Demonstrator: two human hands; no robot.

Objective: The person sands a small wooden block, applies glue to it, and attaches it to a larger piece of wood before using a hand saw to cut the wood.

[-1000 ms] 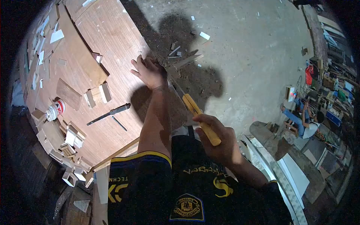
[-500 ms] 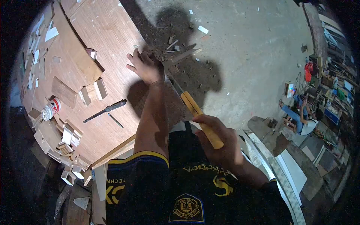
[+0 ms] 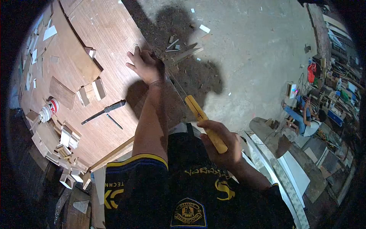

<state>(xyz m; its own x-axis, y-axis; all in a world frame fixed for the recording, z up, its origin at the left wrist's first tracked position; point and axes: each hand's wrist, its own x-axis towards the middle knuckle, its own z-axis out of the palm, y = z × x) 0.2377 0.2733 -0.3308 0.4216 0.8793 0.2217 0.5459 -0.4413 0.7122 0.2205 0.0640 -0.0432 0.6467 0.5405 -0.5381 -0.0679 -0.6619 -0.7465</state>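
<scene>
My right hand (image 3: pixel 223 143) is wrapped round the yellow handle of a handsaw (image 3: pixel 196 108). Its thin blade, seen nearly edge-on, runs up and left from the handle along the edge of the wood-grained board (image 3: pixel 114 49). Fingers spread, my left hand (image 3: pixel 145 66) rests on that board close to its right edge, left of the blade. Part of the blade's far end is hidden near my left wrist. On the board to the left lie a dark chisel-like tool (image 3: pixel 103 112) and a slim pencil-like stick (image 3: pixel 114 121).
Small wooden box pieces (image 3: pixel 70 137), a white-and-red container (image 3: pixel 49 110) and a curved plywood panel (image 3: pixel 74 42) are at left. Wood scraps (image 3: pixel 173 45) lie on the concrete floor (image 3: pixel 259 49). Another person (image 3: pixel 307 122) sits at far right beside piled materials.
The view has shifted slightly, moving the board and its things a little left in the picture. Both hands keep almost the same places; the saw is still in my right hand.
</scene>
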